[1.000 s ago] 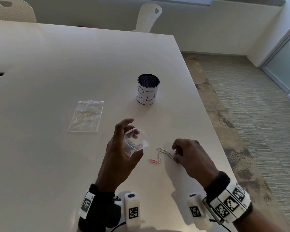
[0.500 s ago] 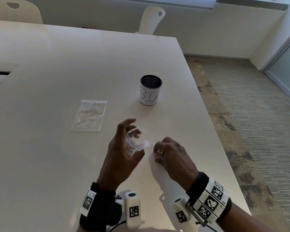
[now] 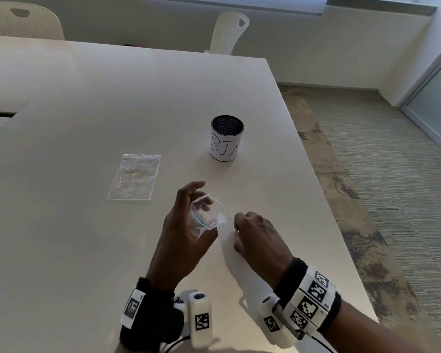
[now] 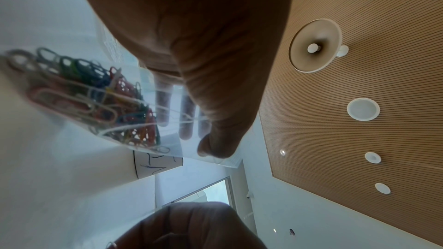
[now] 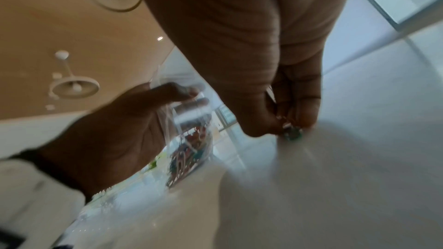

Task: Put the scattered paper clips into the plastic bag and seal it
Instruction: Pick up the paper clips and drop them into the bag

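My left hand [image 3: 186, 225] holds a clear plastic bag [image 3: 206, 215] upright above the table, thumb and fingers spreading its mouth wide. Many coloured paper clips [image 4: 95, 97] fill the bag's lower part, and the same bag [image 5: 189, 150] shows blurred in the right wrist view. Just right of it, my right hand [image 3: 255, 235] is curled with its fingertips down on the table, pinching a small bunch of paper clips [image 3: 236, 232]. Those clips [image 5: 291, 133] show at the fingertips, touching the table. I see no loose clips elsewhere on the table.
A second clear zip bag [image 3: 134, 177] lies flat on the table to the left. A black mesh cup with a white label [image 3: 226, 141] stands beyond the hands. The table's right edge [image 3: 341, 225] drops to carpet. Two chairs stand at the far side.
My right hand slid left across the table toward the bag, gathering the scattered clips under its fingers. The left hand kept the bag open in place.
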The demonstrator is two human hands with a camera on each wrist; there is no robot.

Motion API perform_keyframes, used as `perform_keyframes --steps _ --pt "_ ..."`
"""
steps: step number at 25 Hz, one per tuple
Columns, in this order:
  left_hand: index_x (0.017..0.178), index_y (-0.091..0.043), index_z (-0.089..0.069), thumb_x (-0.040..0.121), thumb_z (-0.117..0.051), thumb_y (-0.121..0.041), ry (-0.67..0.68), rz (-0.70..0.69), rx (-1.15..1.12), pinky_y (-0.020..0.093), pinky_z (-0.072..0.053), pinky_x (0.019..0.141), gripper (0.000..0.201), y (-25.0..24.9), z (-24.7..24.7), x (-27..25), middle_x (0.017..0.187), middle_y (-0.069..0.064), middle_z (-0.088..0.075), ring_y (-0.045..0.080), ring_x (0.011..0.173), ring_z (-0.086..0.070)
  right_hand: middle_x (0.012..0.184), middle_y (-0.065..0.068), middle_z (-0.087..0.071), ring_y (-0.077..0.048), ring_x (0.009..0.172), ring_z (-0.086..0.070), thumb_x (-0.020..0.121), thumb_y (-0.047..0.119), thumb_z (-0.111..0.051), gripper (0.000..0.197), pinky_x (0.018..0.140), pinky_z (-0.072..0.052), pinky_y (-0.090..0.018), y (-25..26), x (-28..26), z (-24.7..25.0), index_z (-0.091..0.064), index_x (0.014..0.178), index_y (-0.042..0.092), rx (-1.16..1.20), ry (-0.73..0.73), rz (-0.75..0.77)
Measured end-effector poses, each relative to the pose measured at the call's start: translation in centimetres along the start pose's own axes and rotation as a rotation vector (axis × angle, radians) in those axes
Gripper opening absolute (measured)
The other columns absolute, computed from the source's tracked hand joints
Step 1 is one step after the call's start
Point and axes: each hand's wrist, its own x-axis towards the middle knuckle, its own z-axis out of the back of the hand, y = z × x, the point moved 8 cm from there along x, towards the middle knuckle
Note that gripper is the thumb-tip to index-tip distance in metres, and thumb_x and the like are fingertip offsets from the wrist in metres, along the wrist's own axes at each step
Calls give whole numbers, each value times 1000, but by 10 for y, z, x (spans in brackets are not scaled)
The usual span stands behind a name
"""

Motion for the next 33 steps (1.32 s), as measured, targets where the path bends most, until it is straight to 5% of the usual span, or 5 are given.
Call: perform_keyframes --steps 6,10,15,24,33 --pt "145 -25 -41 81 -84 -3 -5 5 -7 23 -62 83 80 0 1 0 118 -13 -65 6 116 -66 93 -14 -72 -31 81 -68 87 5 -64 5 66 -45 -32 -12 8 8 -67 90 7 -64 18 20" --pt "145 -27 -41 81 -83 -1 -12 4 -16 29 -62 85 81 0 2 -1 117 -12 -66 11 117 -67 76 -15 -77 -16 63 -70 84 -1 -77 6 67 -61 -34 -46 15 31 -78 87 3 502 23 -143" --pt "144 -29 -41 81 -82 -2 -5 16 -9 25 -63 81 80 1 1 -1 116 -16 -64 7 116 -66 83 -29 -75 -24 68 -69 85 -5 -80 11 72 -62 -32 -22 0 74 -74 94 -6 1009 -42 -49" --pt "144 -36 -40 77 -81 -1 -21 54 1 18 -59 83 86 2 5 -1 127 -21 -60 1 113 -66 90 6 -83 0 82 -77 87 8 -81 11 82 -62 -20 49 1 93 -84 96 12 658 -153 280" --pt "144 -27 -42 79 -79 1 -27 25 -26 22 -60 81 80 1 5 -1 116 -10 -66 10 116 -67 78 5 -80 -4 74 -75 84 8 -83 10 76 -62 -24 -12 10 77 -82 89 16 456 -132 129"
